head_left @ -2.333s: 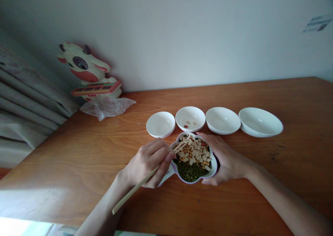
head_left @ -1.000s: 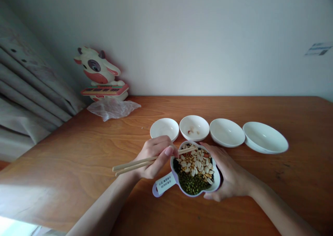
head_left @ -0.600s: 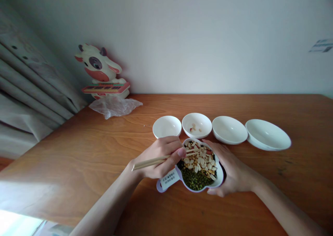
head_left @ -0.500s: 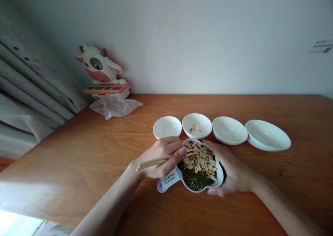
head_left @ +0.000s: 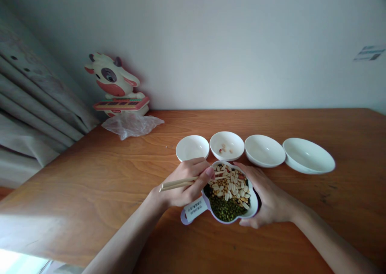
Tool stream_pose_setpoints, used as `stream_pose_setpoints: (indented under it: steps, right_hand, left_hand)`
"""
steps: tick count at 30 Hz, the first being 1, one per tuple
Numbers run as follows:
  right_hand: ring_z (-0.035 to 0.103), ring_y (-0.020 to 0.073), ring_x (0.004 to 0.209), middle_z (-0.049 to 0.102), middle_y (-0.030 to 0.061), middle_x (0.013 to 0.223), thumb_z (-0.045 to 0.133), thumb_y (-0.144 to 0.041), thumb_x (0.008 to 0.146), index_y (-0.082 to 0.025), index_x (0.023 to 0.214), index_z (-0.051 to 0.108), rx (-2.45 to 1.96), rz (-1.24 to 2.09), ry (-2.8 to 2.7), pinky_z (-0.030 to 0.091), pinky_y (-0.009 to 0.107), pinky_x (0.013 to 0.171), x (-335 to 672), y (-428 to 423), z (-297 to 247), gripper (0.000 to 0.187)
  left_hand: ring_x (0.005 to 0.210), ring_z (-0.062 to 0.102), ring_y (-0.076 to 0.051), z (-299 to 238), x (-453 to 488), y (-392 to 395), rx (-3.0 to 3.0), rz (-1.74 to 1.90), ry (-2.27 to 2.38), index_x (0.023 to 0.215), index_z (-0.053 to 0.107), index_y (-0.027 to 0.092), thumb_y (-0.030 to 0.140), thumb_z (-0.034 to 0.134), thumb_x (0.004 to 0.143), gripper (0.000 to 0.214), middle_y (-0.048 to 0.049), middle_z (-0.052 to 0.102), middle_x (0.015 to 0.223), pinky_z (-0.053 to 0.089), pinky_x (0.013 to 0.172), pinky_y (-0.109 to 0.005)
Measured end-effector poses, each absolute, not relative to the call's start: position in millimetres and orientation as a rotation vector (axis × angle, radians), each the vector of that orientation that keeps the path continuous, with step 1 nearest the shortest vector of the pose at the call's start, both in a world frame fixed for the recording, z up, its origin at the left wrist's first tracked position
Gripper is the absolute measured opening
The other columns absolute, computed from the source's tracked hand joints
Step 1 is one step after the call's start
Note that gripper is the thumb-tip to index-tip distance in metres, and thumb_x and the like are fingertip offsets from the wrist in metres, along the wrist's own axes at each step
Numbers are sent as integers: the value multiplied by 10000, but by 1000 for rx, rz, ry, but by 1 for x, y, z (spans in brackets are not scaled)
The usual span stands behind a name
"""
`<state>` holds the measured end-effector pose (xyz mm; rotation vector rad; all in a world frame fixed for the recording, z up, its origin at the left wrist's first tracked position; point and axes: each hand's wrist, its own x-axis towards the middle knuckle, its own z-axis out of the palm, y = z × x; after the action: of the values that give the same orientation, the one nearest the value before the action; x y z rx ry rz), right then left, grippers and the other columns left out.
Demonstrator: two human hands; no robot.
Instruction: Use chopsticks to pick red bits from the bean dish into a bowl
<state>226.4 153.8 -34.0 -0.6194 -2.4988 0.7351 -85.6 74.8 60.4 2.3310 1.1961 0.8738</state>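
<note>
My left hand (head_left: 189, 182) is closed around a pair of wooden chopsticks (head_left: 177, 184), their tips among the peanuts (head_left: 237, 185) in a handled bowl. This bowl (head_left: 255, 205) is white with a lilac rim, a wavy outline and a labelled handle (head_left: 196, 209). Green mung beans (head_left: 226, 209) lie at its near side, with yellow kernels and some dark beans around the peanuts. My right hand (head_left: 265, 195) grips the bowl's right side. Just beyond stands a white bowl (head_left: 226, 139) with a few peanut pieces inside. Whether the tips pinch a peanut, I cannot make out.
In the same row stand a white bowl (head_left: 192, 143) at the left, and two more, a middle-right bowl (head_left: 264, 145) and a far-right bowl (head_left: 309, 151). A cow-shaped toy keyboard (head_left: 117, 85) and a crumpled plastic bag (head_left: 131, 125) sit at back left, near a curtain (head_left: 27, 121).
The chopsticks have shifted slightly, their tips now a little further left over the peanuts. My right hand keeps its hold on the handled bowl. The whole view has drifted slightly.
</note>
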Motion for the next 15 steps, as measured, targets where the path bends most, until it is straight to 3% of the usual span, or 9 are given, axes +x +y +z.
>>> stream_pose_setpoints:
  steps: [9,15]
  right_hand:
    - [541,558,1539,496,193,1743,1022,-583,579,-372,1798,135,-607,716,-2512,461,777,1247,226,155,-32,1522]
    - [536,557,1548,478,195,1762,1019,-598,587,-361,1798,163,-606,720,-2500,466,763,1248,226,154,-31,1502]
  left_hand:
    - [734,657,-197,60,-82,75,2333,888,1211,914,664,199,379,312,1230,507,-50,672,820,547,720,-347]
    - [743,686,-186,55,-82,74,2353,958,1191,932,677,202,290,350,1212,440,-46,701,831,581,716,-327]
